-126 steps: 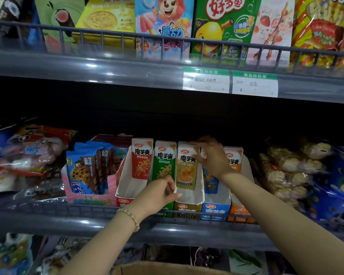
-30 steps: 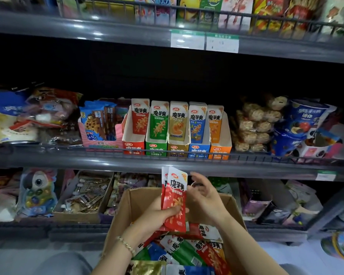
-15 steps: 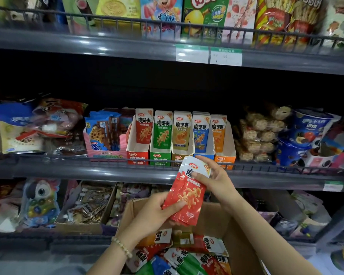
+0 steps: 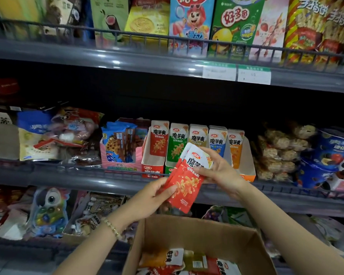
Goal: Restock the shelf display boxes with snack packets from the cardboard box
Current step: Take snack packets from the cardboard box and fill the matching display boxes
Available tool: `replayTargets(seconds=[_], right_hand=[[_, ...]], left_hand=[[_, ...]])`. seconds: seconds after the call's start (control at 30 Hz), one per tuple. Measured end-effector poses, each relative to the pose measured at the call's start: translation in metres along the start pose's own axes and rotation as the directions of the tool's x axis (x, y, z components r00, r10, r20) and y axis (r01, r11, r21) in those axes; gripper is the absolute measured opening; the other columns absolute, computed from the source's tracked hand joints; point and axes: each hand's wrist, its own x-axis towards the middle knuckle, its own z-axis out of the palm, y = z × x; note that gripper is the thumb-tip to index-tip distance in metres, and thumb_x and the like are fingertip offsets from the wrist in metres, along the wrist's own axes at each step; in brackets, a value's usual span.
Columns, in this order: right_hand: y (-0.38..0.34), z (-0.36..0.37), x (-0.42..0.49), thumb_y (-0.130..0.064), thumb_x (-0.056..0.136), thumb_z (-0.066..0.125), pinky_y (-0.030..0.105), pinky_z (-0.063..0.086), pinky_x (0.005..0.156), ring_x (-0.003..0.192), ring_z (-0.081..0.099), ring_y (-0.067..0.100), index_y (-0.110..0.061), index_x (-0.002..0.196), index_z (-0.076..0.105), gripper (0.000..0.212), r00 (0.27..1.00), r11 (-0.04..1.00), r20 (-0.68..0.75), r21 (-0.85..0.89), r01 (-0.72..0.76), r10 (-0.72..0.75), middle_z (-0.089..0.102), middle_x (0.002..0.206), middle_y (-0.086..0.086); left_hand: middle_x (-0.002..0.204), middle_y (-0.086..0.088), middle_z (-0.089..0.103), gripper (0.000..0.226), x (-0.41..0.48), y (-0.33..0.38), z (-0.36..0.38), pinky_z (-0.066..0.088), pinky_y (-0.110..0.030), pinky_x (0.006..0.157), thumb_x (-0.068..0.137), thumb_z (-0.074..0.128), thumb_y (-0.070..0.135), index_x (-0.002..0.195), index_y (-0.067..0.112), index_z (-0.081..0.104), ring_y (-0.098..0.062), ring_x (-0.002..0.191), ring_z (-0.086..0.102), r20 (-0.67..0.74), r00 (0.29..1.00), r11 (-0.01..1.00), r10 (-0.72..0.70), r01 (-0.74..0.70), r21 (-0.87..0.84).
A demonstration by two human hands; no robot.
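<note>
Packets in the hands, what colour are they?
The packets are red with white tops, head view.

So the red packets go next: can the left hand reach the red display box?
Probably yes: the red display box sits just above the left hand holding the red packets, with nothing between them.

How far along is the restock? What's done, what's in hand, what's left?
Done: all five display boxes hold upright packets. In hand: left hand and right hand grip a stack of red packets in front of the shelf, not yet placed. Left: loose packets lie in the cardboard box.
</note>
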Motion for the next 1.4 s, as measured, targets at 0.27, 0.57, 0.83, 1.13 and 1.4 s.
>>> replayTargets(seconds=[0.27, 0.57, 0.83, 1.13, 1.4], right_hand=[[-0.034, -0.002, 0.054, -0.002, 0.083, 0.067, 0.016, 0.054, 0.056, 0.073, 0.069, -0.001, -0.022, 0.126, 0.042, 0.054, 0.928, 0.96, -0.264, -0.163, 0.227, -0.264, 0.064, 0.096, -0.005], [-0.046, 0.023, 0.139, 0.001, 0.079, 0.071, 0.032, 0.057, 0.078, 0.092, 0.062, 0.018, -0.01, 0.124, 0.046, 0.054, 0.883, 0.941, -0.34, -0.218, 0.259, -0.322, 0.059, 0.105, 0.005], [-0.01, 0.042, 0.202, -0.022, 0.08, 0.074, 0.035, 0.05, 0.091, 0.104, 0.061, 0.018, -0.014, 0.123, 0.053, 0.048, 0.907, 0.766, -0.172, -0.608, 0.209, -0.384, 0.064, 0.114, 0.001], [0.0, 0.041, 0.228, -0.019, 0.08, 0.072, 0.04, 0.038, 0.102, 0.115, 0.053, 0.023, -0.022, 0.126, 0.056, 0.049, 0.928, 0.405, 0.104, -0.878, 0.255, -0.358, 0.062, 0.122, 0.002], [0.002, 0.036, 0.241, -0.023, 0.076, 0.076, 0.036, 0.035, 0.102, 0.119, 0.047, 0.025, -0.022, 0.126, 0.054, 0.055, 0.884, 0.271, 0.094, -0.932, 0.24, -0.459, 0.05, 0.127, 0.005]], left_hand=[[0.112, 0.015, 0.061, 0.034, 0.047, -0.02, -0.071, 0.048, -0.018, 0.084, 0.086, 0.065, 0.037, 0.118, 0.026, 0.059, 0.005, 0.09, 0.054, -0.253, 0.945, 0.785, 0.208, -0.007, 0.62], [0.08, 0.016, 0.065, 0.02, 0.091, -0.03, -0.084, 0.047, -0.013, 0.074, 0.085, 0.067, 0.037, 0.09, 0.019, 0.073, 0.009, 0.069, 0.055, -0.113, 0.986, 0.743, 0.125, -0.017, 0.67], [0.066, 0.02, 0.061, 0.018, 0.108, -0.034, -0.096, 0.039, -0.002, 0.055, 0.08, 0.071, 0.042, 0.079, 0.024, 0.074, 0.01, 0.061, 0.055, -0.057, 0.991, 0.732, 0.12, -0.05, 0.679], [0.071, 0.018, 0.068, 0.026, 0.112, -0.041, -0.098, 0.043, -0.017, 0.073, 0.077, 0.069, 0.052, 0.078, 0.027, 0.075, 0.005, 0.068, 0.059, -0.06, 0.984, 0.697, 0.17, -0.077, 0.713], [0.071, 0.017, 0.069, 0.027, 0.113, -0.042, -0.098, 0.034, -0.01, 0.062, 0.077, 0.069, 0.054, 0.077, 0.027, 0.075, 0.005, 0.068, 0.059, -0.076, 0.98, 0.693, 0.185, -0.075, 0.717]])
